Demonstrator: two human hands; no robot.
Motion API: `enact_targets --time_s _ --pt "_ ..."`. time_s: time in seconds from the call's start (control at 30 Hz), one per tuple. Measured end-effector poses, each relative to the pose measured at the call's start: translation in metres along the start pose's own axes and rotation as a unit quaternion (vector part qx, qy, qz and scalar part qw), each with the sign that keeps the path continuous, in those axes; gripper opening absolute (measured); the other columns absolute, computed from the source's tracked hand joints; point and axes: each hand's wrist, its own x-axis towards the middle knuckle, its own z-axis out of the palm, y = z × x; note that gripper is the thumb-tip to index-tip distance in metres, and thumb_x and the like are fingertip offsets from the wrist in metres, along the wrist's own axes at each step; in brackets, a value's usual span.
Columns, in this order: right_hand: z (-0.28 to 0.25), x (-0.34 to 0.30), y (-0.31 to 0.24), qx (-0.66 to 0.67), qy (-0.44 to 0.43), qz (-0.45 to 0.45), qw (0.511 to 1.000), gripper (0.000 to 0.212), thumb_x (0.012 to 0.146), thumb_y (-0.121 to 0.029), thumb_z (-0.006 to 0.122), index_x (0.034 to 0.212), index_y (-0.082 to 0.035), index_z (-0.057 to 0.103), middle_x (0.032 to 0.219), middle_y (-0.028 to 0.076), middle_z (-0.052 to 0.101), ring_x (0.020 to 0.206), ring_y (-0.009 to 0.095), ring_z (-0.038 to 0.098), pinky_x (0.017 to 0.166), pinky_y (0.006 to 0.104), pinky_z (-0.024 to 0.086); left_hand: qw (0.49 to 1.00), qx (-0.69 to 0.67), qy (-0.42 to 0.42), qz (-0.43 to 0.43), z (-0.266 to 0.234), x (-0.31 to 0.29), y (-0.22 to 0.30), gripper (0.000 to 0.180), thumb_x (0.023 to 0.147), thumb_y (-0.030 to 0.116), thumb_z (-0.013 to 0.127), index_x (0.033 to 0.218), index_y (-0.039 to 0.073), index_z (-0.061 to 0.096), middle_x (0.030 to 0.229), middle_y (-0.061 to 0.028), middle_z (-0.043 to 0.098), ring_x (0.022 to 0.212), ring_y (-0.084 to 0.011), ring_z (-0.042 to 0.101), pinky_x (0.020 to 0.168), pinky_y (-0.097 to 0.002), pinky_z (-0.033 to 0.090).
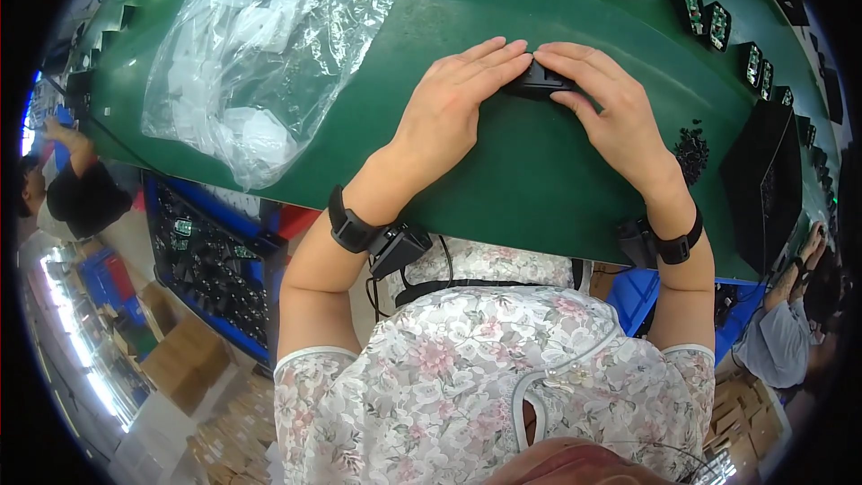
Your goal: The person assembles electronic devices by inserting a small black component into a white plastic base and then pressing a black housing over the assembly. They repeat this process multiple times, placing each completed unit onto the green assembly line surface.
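A small black plastic housing (540,81) sits on the green tabletop between my two hands, mostly covered by the fingers. My left hand (452,94) comes at it from the left, fingers together and pressed on its far left side. From the right, my right hand (606,94) grips the same piece, thumb at the near edge and fingers over the far edge. What lies under the fingertips is hidden. To the right of my right wrist is a pile of tiny black parts (690,154).
A clear plastic bag (256,63) of white parts lies on the left. Black housings with green circuit boards (690,9) line the far right. A black box (763,184) stands near the right edge. Below the table at left is a blue crate (202,269) of black parts. Other people sit at both sides.
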Motion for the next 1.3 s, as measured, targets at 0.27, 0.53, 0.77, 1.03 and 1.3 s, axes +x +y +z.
enact_targets --time_s 0.27,0.53,0.77,1.03,1.3 --pt "0.006 -0.003 0.002 -0.091 0.002 -0.074 0.993 0.044 0.076 0.006 0.063 0.118 -0.005 0.062 0.118 0.011 0.061 0.106 0.029 0.06 0.086 0.0345 0.052 0.994 0.103 -0.024 0.032 0.0 -0.005 0.004 0.052 0.077 -0.005 0.055 0.129 0.006 0.055 0.135 -0.01 0.053 0.122 -0.0267 0.052 0.097 -0.0387 0.043" --pt "0.013 -0.002 -0.007 -0.123 0.034 -0.045 0.991 0.04 0.076 0.002 0.063 0.116 -0.004 0.061 0.118 0.012 0.061 0.105 0.028 0.061 0.085 0.0349 0.052 0.983 0.166 -0.021 0.073 0.002 -0.002 0.011 0.058 0.074 0.013 0.071 0.126 -0.004 0.051 0.13 -0.0173 0.053 0.115 -0.0301 0.055 0.092 -0.0395 0.045" --pt "-0.011 0.023 0.025 0.018 -0.032 -0.004 0.999 0.038 0.079 -0.014 0.069 0.115 -0.003 0.061 0.117 0.013 0.062 0.107 0.031 0.059 0.092 0.0389 0.048 0.983 0.168 0.021 0.076 0.01 0.023 -0.005 0.045 0.075 0.01 0.071 0.114 -0.004 0.054 0.109 -0.0194 0.059 0.097 -0.0353 0.057 0.083 -0.0391 0.048" --pt "-0.114 -0.074 0.063 -0.161 0.122 0.198 0.959 0.016 0.085 0.0 0.061 0.1 -0.002 0.064 0.09 0.006 0.062 0.08 0.016 0.06 0.073 0.0247 0.047 0.925 -0.221 0.059 -0.304 -0.059 0.119 -0.131 0.043 0.097 0.028 0.053 0.113 -0.011 0.057 0.093 -0.0143 0.069 0.076 -0.0144 0.066 0.072 -0.0233 0.053" --pt "-0.082 -0.088 0.051 -0.124 0.06 0.208 0.968 0.012 0.081 0.006 0.061 0.088 0.002 0.053 0.085 0.01 0.05 0.075 0.019 0.055 0.07 0.0261 0.045 0.845 -0.377 -0.077 -0.372 -0.12 0.14 -0.229 0.033 0.098 0.024 0.052 0.108 -0.007 0.055 0.107 -0.018 0.062 0.097 -0.0228 0.065 0.079 -0.0269 0.055"
